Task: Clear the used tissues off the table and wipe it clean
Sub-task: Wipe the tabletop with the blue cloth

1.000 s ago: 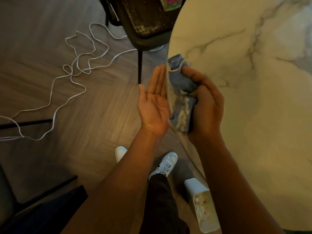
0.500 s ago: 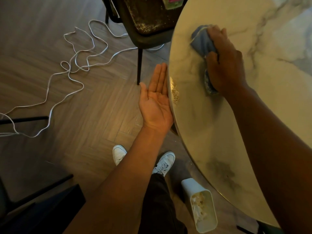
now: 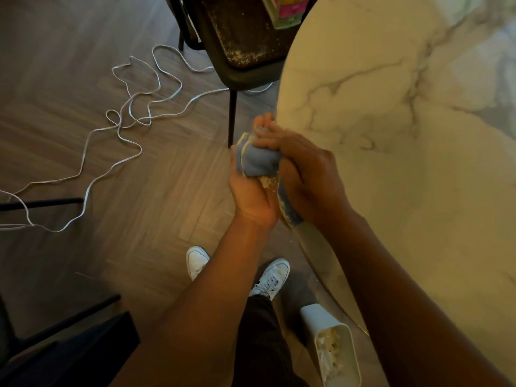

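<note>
Wood-plank flooring fills the side of the view away from the marble table, whose round, pale, grey-veined top curves down from the upper middle of the view toward the lower right. At that curved rim both hands meet. The left hand sits palm up just off the table edge, cupped beneath it, with the blue cloth bunched across its fingers and pale crumbs lying on the palm. The right hand crosses the rim from the tabletop side, its fingers curled down over the cloth and gripping it against the left palm, so the two hands are pressed together around it.

Beyond the hands, a dark chair is tucked against the table's far edge, its seat speckled with crumbs and one thin leg standing just past the hands. A white cable loops loosely over the floor well away from the table. Below the hands, close to the rim, two white shoes stand on the planks, and a white bin holding crumpled tissues sits partly under the table's overhang. A dark furniture piece occupies the corner farthest from the table.
</note>
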The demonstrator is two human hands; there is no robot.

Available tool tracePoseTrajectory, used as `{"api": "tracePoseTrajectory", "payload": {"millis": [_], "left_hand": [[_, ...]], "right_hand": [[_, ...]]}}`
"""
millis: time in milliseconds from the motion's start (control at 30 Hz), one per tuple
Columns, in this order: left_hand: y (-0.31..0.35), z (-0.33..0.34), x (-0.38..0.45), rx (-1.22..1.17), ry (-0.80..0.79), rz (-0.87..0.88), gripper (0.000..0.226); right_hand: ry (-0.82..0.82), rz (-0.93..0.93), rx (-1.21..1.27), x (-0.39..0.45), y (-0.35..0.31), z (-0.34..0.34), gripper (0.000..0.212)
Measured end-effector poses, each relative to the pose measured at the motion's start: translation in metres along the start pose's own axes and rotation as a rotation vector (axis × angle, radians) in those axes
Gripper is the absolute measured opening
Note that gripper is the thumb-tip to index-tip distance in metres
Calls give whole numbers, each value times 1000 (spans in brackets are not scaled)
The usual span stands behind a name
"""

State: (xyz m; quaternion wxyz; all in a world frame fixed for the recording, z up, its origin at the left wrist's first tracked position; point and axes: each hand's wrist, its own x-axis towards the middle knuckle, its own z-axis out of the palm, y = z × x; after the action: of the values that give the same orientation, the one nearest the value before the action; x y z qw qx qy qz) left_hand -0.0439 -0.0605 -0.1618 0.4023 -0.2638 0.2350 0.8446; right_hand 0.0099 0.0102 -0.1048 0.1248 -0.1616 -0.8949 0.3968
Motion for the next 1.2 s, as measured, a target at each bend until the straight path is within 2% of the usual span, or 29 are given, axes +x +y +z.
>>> {"api": "tracePoseTrajectory", "payload": {"millis": [100,200,267,333,467,567,733,933,1000,1100,1167,1200], "left_hand": [[3,7,0,-45,-86,-19,55],[3,4,4,-71,-155,1,58],[0,-1,6,-75,-153,8,59],[-1,-1,5,-77,-136,17,58],[-4,-2,4,-97,-137,36,57],[-6,-3,5,-119,-149,39,56],[-8,-6,8,-126,-173,65,56],[-12,-8,10,-130,-129,58,48],[-12,-9,11,-178,-144,43,47],[-13,-7,1,-224,-94,49,58],[-14,-9,-6,-109,-9,51,59],[-14,-6,-14,37,87,68,54]], "right_hand": [[141,136,241,1,-3,-10,40],[308,252,376,13,10,-35,33],[448,322,362,31,30,-65,26],[504,391,203,49,57,-97,28],[435,440,-144,79,95,-120,48],[275,296,-230,101,88,-103,42],[64,9,-149,85,64,-71,34],[-44,-178,-42,43,40,-31,32],[-56,-171,-10,32,32,-20,34],[-30,-143,31,18,18,-12,36],[-34,-120,50,7,7,-6,34],[-34,-95,70,3,3,-3,34]]}}
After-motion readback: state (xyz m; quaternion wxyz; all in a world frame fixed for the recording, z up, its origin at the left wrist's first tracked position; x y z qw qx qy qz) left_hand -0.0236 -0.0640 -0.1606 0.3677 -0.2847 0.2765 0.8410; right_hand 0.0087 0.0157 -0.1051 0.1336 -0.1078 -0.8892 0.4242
